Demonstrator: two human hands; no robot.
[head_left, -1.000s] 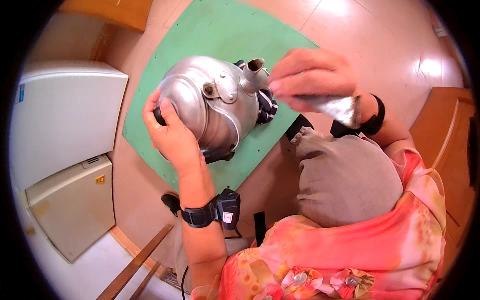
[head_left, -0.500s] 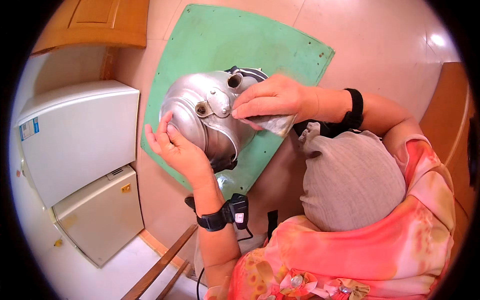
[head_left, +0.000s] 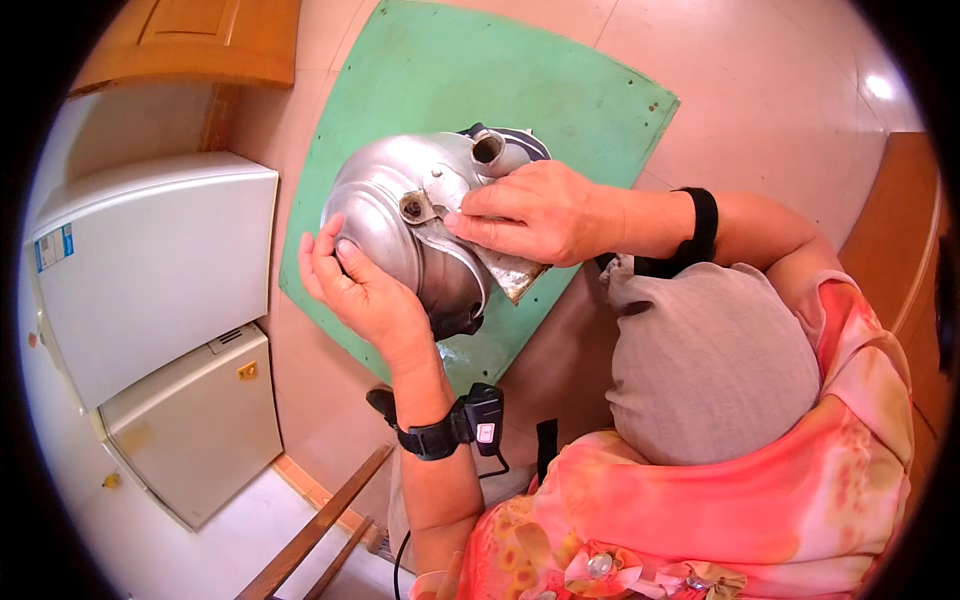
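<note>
The metal kettle point(head_left: 392, 185) lies tilted on the green table point(head_left: 540, 85). The person's right hand point(head_left: 548, 212) pinches a silvery sheet point(head_left: 514, 273) against the kettle's side, near the handle point(head_left: 462, 260) and below the spout point(head_left: 488, 150). The left hand point(head_left: 366, 300) is at the lid point(head_left: 352, 205); whether its fingers clamp anything cannot be told.

From where I'm standing, the right hand point(head_left: 545, 215) is covering much of a silvery scrap point(head_left: 512, 274), leaving its kind unclear. The kettle point(head_left: 385, 185) is hiding most of a striped cloth point(head_left: 530, 147), while the wooden cupboard point(head_left: 200, 40) is running out of view at the top.
</note>
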